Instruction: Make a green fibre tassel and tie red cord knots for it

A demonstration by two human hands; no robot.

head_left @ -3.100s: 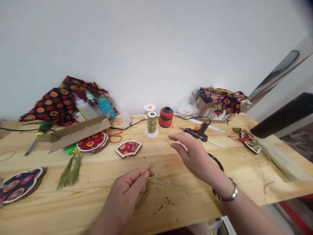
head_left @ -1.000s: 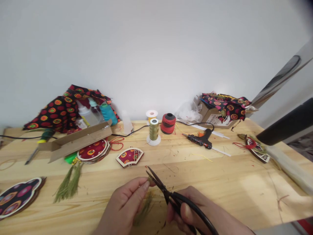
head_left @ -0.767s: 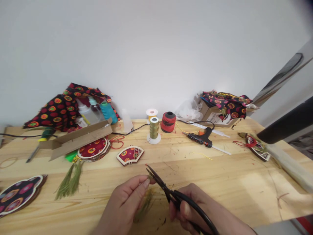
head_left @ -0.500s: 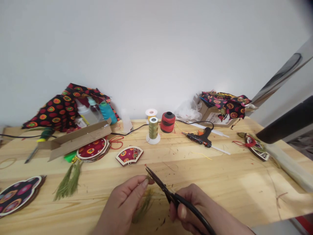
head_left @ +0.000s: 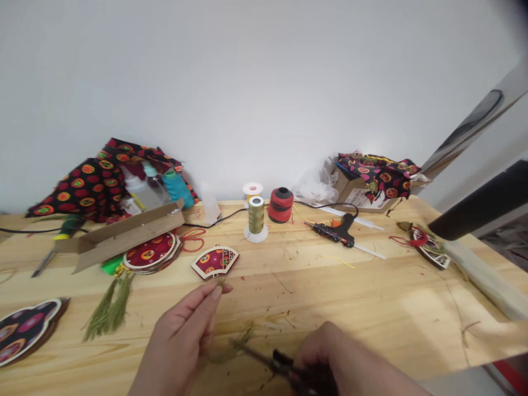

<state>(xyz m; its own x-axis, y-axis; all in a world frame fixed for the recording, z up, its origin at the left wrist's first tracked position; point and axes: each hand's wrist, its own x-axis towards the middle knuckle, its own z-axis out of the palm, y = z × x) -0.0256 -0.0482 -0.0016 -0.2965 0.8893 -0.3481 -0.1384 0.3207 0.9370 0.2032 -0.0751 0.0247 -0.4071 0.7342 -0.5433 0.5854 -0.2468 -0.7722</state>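
My left hand (head_left: 181, 335) pinches an olive-green thread tassel (head_left: 221, 281) between thumb and fingertips; only its top end shows there. More olive threads (head_left: 243, 336) show lower down, between my hands, and I cannot tell whether they belong to the same piece. In my right hand (head_left: 334, 352) are black-handled scissors (head_left: 264, 360), blurred, their blades pointing left across those lower threads. Just beyond my left fingertips lies a fan-shaped wooden pendant (head_left: 215, 260) with red patterned fabric.
Behind stand an olive thread spool (head_left: 256, 215) and a red thread cone (head_left: 281, 205). A black glue gun (head_left: 336, 231) lies to the right. On the left are a cardboard tray (head_left: 127, 236), round fabric pendants (head_left: 150, 253), a green tassel (head_left: 109, 311) and a screwdriver (head_left: 45, 261).
The scissors have moved down and left, away from my left fingertips. My left hand has shifted left and slightly up, still pinching the olive tassel. The view has turned slightly.
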